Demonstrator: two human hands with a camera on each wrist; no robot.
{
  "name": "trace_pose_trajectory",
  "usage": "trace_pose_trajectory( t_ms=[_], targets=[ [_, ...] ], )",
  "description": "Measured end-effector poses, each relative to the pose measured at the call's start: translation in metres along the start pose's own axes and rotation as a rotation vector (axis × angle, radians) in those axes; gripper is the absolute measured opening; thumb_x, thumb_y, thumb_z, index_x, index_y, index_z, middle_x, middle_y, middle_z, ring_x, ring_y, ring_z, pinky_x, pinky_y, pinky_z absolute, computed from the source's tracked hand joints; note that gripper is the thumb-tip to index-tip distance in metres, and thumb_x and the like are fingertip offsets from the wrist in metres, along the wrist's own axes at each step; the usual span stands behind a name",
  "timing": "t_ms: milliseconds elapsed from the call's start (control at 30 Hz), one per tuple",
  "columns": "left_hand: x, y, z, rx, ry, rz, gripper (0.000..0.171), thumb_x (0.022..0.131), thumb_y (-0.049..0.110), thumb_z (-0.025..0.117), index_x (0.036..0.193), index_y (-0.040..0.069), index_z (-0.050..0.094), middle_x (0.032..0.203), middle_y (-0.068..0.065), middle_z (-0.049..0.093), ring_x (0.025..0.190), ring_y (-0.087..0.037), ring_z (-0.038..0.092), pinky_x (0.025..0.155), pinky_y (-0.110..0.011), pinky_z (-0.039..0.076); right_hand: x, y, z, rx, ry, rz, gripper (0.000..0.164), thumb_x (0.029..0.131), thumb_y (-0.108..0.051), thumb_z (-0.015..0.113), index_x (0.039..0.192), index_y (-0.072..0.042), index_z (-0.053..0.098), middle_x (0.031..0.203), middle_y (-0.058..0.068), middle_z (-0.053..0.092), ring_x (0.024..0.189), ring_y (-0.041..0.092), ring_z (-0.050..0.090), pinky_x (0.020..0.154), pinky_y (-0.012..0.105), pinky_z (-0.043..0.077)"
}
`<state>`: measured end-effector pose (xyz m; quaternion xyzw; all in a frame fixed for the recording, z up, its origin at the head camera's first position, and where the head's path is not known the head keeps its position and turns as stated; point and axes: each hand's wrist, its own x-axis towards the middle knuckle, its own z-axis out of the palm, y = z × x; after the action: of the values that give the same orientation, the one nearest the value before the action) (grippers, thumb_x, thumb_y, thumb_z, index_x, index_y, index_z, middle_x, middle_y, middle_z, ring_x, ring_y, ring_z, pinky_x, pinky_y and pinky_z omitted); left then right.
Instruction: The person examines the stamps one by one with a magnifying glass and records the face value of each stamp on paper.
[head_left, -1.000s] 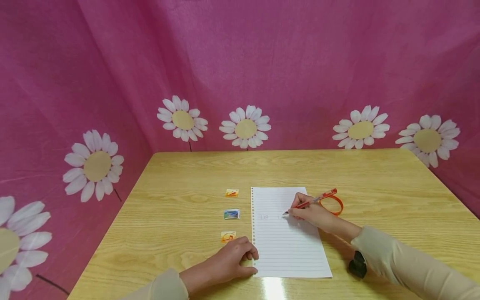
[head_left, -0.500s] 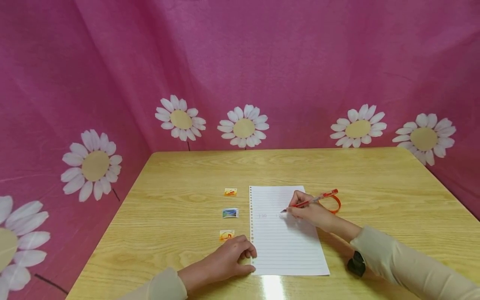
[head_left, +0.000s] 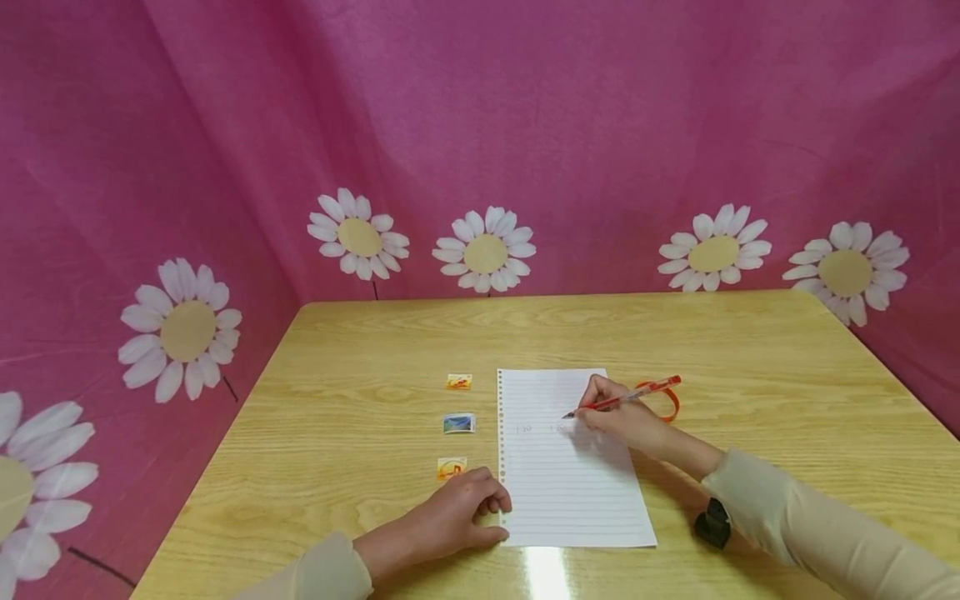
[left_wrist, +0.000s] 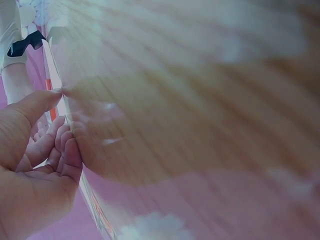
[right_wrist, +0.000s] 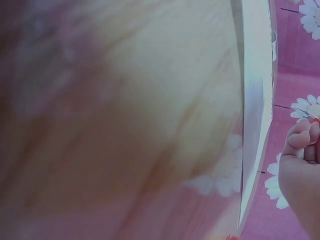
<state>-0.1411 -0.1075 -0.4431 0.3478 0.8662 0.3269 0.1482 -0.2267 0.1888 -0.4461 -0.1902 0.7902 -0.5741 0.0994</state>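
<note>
At the paper edge, left fingers

Magenta cloth backdrop, white daisies; wood-grain table before it, bright reflection on top.
</note>
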Motion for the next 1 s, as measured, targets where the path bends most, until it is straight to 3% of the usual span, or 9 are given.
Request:
trace_pose_trajectory(
  t_ms=[500,1000],
  targets=[
    [0.001,-0.001,0.001,-0.004,-0.008,-0.001,0.018,0.086,0.017,0.075,0.099,0.01,0.065,0.09,0.004,0.054,0.083,0.003,0.047,0.079,-0.014,0.046,-0.008,0.0,-0.016,-0.032,0.017,0.027,0.018,0.091,-0.008,0.064,0.092,0.003,0.049,0.07,-0.007,0.053,0.06,0.003,0.043,0.052,0.018,0.033],
    [0.001,0.0,0.001,0.003,-0.004,0.003,0.018,0.085,0.016,0.076,0.098,0.01,0.064,0.089,0.004,0.053,0.081,0.002,0.046,0.077,-0.013,0.045,-0.019,0.004,-0.03,-0.024,0.052,0.003,0.014,0.091,-0.002,0.061,0.09,0.004,0.048,0.071,-0.008,0.054,0.061,0.004,0.048,0.056,0.02,0.04]
  ],
)
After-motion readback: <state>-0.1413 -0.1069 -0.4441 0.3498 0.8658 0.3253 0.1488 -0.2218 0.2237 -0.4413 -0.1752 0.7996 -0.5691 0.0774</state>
